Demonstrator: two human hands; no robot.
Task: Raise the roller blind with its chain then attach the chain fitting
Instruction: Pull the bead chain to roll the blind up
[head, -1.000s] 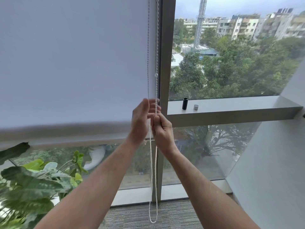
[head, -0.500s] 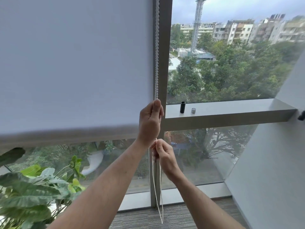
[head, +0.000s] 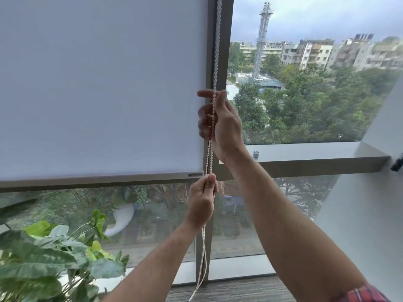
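Roller blind [head: 98, 88]: smooth white fabric, flat bottom bar just above the ledge [head: 316, 152] line. Bead chain [head: 209, 153]: white, twisted, hanging beside the grey frame. Left hand [head: 201, 200]: fisted around chain, low. Right hand [head: 220, 123]: higher, fingers loosely curled about chain.

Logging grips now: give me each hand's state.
Left hand: closed on the white beaded blind chain.
Right hand: upper, fingers loosely curled around the same chain.

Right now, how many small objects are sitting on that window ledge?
1: a small silver cap on the ledge, just right of the right hand. Another could be hidden behind that hand.
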